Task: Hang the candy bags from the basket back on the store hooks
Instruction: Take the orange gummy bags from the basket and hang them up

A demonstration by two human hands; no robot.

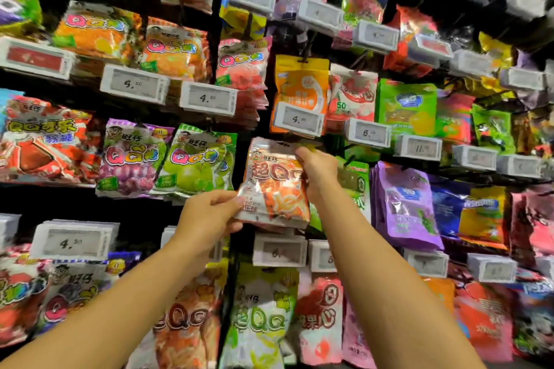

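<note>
To the left of both hands hang a purple grape bag [132, 156] and a green apple bag [196, 159], with a white price tag [208, 98] above them. The left hand [209, 214] reaches up from below and pinches the bottom left corner of the orange candy bag [274, 186], thumb in front and fingers folded behind. The bag sits between the two hands, tilted a little, its silver top edge up against the dark rack. The right hand [314, 172] grips the bag's upper right edge, its fingers curled around the top corner. Just above that hand hangs an orange pouch [301, 84] with its own price tag [296, 120]; to its right hangs a purple pouch [404, 204].

The hook itself is hard to make out: the bag's top and the right hand's fingers cover it, so whether the hanging hole is on the peg cannot be told. The picture is smeared, most label print is unreadable, and both forearms are cut off at the bottom edge.
</note>
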